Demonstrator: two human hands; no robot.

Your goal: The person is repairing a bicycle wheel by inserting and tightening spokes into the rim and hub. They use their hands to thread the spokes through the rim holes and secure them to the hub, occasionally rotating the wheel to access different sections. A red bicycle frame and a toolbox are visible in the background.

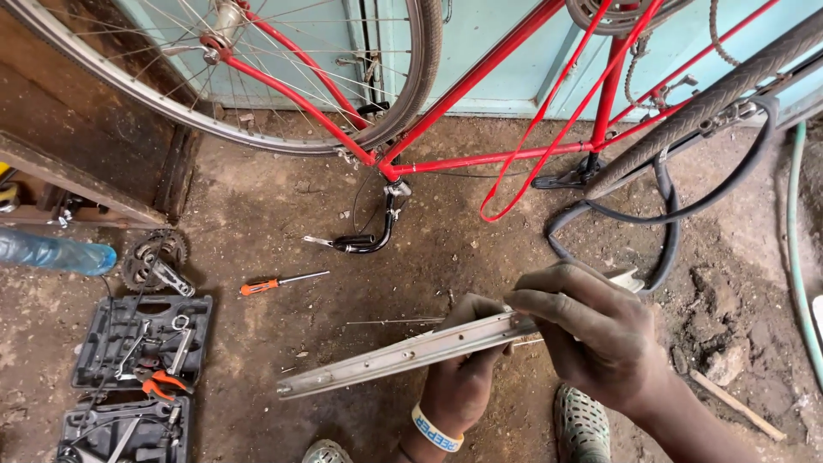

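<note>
Bare silver metal: a bicycle wheel rim [403, 353] lies edge-on across my lap line, slanting from low left up to the right. My left hand [463, 377] cups it from beneath, fingers curled up around the far edge, closed on it. My right hand [591, 330] lies over the top of the rim's right end, fingers wrapped down on it, also a closed hold.

A thin spoke [394, 322] lies on the dirt floor [257, 223] just beyond the rim. Further left, an orange-handled screwdriver [279, 283]. An open black tool case [141, 339] sits at the left, with a chainring and crank [154, 261] just above it and a blue plastic bottle [56, 255] near that. A red bicycle frame [480, 159] stands upside down ahead, and a black inner tube [664, 219] hangs from its right-hand wheel down to the floor. My sandals [581, 424] show below.
</note>
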